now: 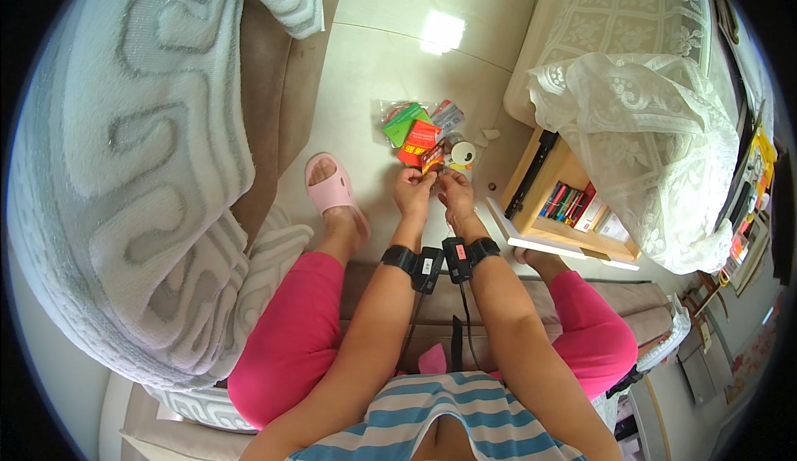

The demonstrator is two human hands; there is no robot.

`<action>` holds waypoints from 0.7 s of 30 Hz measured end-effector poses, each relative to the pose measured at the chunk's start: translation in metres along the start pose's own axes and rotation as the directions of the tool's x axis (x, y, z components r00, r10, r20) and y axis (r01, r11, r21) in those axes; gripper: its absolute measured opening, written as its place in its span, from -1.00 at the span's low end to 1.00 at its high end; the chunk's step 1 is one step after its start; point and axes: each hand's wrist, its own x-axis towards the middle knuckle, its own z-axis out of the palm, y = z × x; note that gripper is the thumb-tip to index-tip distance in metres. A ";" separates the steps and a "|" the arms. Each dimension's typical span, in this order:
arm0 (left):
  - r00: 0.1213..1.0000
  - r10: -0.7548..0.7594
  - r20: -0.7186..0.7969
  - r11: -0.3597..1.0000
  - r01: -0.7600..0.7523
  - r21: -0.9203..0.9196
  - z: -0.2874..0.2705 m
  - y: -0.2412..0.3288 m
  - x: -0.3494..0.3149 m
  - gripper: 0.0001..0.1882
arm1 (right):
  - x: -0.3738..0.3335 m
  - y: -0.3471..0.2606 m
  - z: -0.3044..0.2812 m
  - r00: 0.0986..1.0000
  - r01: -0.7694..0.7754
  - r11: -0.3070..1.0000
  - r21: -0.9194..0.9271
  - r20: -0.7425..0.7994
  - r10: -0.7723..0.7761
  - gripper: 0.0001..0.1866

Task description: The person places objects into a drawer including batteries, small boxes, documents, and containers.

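Note:
Side by side over the floor, my left hand (413, 193) and my right hand (455, 195) have their fingertips almost together. A small red-and-yellow packet (432, 157) is pinched in the left fingers. The right fingers are closed close beside it; what they grip is too small to tell. Just beyond the right hand is a round item with a white ring-shaped top (462, 154), perhaps a tape roll. Red card-like packets (420, 139), a green packet (403, 124) and a grey-and-red packet (448, 117) lie overlapping on the tiles, partly over clear plastic.
On the right an open wooden drawer (540, 227) holds several pens or markers (566, 203) and boxes. White lace cloth (639, 145) hangs above it. A patterned blanket (183, 129) covers the seat at left. My pink slipper (330, 185) stands left of the packets.

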 end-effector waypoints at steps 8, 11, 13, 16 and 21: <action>0.965 0.247 0.087 0.963 -0.254 0.089 -0.003 0.006 -0.007 -0.91 | -0.009 0.005 -0.018 0.976 -0.082 0.993 0.081 0.208 0.063 -0.74; 0.954 0.262 0.142 0.938 -0.287 0.196 -0.006 0.002 -0.006 -0.87 | -0.016 0.005 -0.016 0.971 -0.092 0.991 0.096 0.231 0.068 -0.75; 0.952 0.286 0.112 0.910 -0.307 0.279 -0.006 0.002 -0.009 -0.85 | -0.021 0.006 -0.015 0.971 -0.093 0.988 0.122 0.231 0.063 -0.75; 0.941 0.334 0.056 0.906 -0.337 0.256 -0.009 -0.002 -0.011 -0.89 | -0.019 0.009 -0.016 0.969 -0.087 0.984 0.154 0.241 0.048 -0.76; 0.954 0.234 -0.189 0.967 -0.248 -0.057 -0.015 -0.003 -0.016 -0.90 | -0.018 0.005 -0.013 0.989 -0.062 0.986 0.154 0.141 0.041 -0.75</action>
